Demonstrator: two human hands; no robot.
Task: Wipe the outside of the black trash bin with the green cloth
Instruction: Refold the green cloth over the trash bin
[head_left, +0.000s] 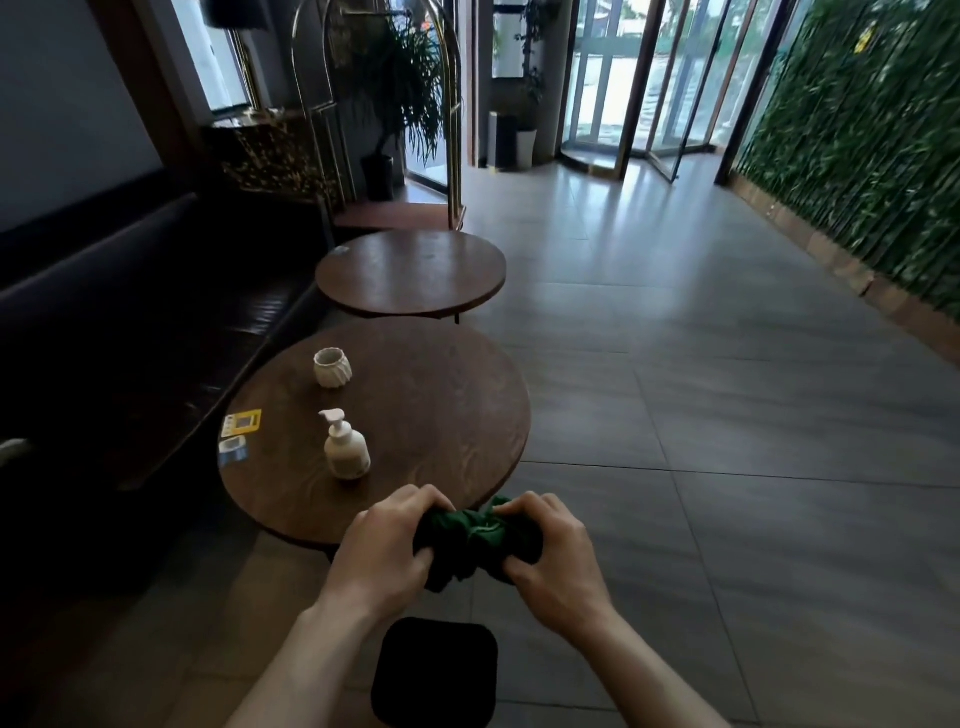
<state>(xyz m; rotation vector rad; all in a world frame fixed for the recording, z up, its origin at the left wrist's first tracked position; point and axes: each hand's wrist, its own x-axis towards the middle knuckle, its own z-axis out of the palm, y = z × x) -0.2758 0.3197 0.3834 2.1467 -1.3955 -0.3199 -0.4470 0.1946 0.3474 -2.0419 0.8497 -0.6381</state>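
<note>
Green cloth sits bunched at lower centre of the frame, gripped from both ends — the left hand and the right hand each have fingers curled tight around it. Below them, at the bottom edge between the forearms, stands the black trash bin on the tiled floor — apart from the cloth. Just left of the hands, a round wooden table holds a pump bottle and a white cup.
</note>
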